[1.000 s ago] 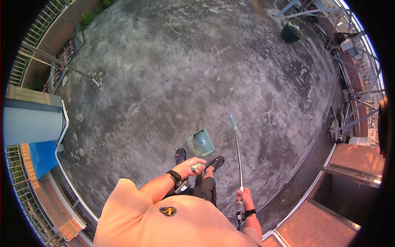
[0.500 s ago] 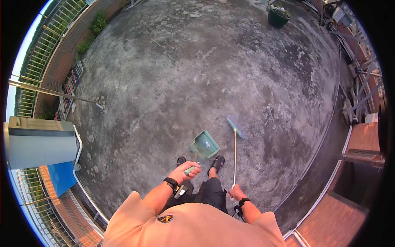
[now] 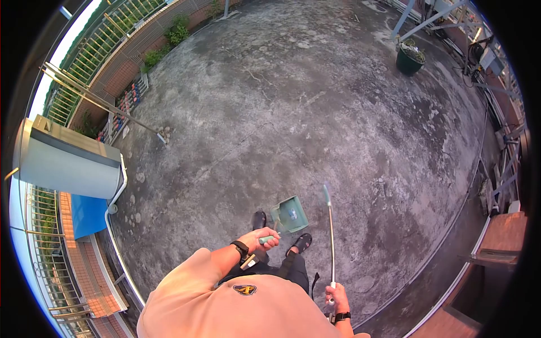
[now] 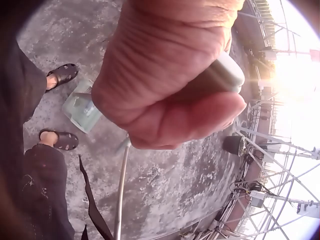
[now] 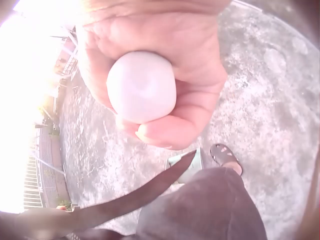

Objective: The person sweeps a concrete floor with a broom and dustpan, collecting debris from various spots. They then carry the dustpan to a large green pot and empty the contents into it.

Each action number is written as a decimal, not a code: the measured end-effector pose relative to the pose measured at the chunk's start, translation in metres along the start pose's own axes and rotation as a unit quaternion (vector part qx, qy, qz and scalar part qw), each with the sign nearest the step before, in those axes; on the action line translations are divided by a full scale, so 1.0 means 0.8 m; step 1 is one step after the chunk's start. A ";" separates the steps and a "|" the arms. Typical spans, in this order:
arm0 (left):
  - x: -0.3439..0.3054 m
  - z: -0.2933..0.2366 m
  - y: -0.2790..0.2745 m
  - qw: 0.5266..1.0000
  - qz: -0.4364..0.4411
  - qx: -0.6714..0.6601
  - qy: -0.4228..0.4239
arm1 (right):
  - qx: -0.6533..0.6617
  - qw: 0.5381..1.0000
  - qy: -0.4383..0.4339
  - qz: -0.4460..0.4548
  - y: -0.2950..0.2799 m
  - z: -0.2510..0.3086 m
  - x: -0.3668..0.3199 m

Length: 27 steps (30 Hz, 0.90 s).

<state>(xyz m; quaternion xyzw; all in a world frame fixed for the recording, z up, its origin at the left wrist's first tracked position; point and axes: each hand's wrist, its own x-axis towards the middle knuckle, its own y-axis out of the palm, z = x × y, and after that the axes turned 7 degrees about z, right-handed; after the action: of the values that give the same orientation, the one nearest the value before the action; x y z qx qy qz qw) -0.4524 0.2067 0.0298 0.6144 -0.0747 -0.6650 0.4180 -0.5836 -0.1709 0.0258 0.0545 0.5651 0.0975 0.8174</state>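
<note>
My left hand [image 3: 262, 237] grips the pale green handle [image 4: 227, 72] of a dustpan [image 3: 285, 221]. Low in front of my feet, the dustpan has its open tray facing up, with a small whitish-blue patch inside. In my right hand [image 3: 338, 297] is the upper end of a broom [image 3: 331, 242], its fingers curled round the grip below a rounded white end cap [image 5: 142, 87]. The metal pole runs forward from that hand to a narrow green-blue broom head, which is at the ground, right of the dustpan and slightly beyond it.
Stained concrete floor [image 3: 242, 152] spreads ahead. My dark clogs [image 3: 303, 243] stand just behind the dustpan. A green planter [image 3: 409, 59] and metal struts are at the far right. To the left are a grey box-shaped structure [image 3: 73, 163], a white pipe [image 3: 116, 242] and a railing.
The broom head turned to show its broad side half a second ago and now appears narrow again, slightly nearer the dustpan. Both hands keep their grips. The head view has shifted.
</note>
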 end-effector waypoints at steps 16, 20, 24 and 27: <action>0.000 -0.075 -0.012 0.991 0.014 0.108 -0.084 | -0.013 0.990 0.133 -0.039 0.162 -0.042 0.102; 0.004 -0.096 -0.016 0.987 0.031 0.116 -0.110 | -0.144 0.983 0.090 0.070 0.219 -0.044 0.050; 0.010 -0.097 -0.012 0.988 0.054 0.109 -0.095 | 0.037 0.999 0.030 0.015 0.229 -0.033 0.003; 0.008 -0.097 -0.016 0.987 0.037 0.124 -0.098 | 0.189 0.982 0.017 0.009 0.215 -0.011 -0.033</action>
<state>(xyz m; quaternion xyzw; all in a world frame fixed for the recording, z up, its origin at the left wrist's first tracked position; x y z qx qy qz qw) -0.3892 0.2425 -0.0010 0.5904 -0.2200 -0.6916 0.3533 -0.6176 -0.0094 0.0813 0.2119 0.5865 -0.0027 0.7817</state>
